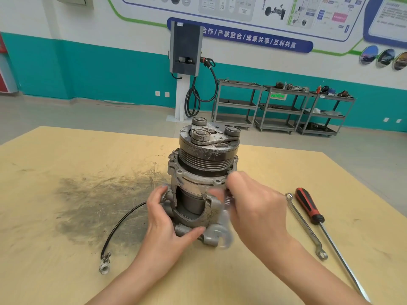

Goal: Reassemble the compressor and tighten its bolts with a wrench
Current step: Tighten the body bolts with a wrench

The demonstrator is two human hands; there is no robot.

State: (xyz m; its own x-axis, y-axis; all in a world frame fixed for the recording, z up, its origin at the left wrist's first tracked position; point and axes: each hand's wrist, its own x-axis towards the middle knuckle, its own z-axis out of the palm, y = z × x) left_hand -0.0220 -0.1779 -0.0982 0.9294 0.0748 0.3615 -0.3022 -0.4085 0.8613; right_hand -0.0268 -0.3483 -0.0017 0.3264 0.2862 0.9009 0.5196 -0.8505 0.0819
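Note:
A grey metal compressor (204,170) stands upright on the wooden table (66,271), pulley and clutch plate on top. My left hand (169,219) grips its lower housing from the left, thumb across the base. My right hand (255,205) is at the right side of the housing, holding a blurred silver open-end wrench (226,232) against the body; a bolt with visible threads shows blurred by the fingers. A black cable (123,221) runs from the compressor to a connector (104,266) on the table.
A ring spanner (306,225) and a red-and-black screwdriver (310,208) lie to the right of the compressor. A dark oily stain (99,194) covers the table's left middle. Grey tool carts (282,106) and a wall charger (186,49) stand far behind.

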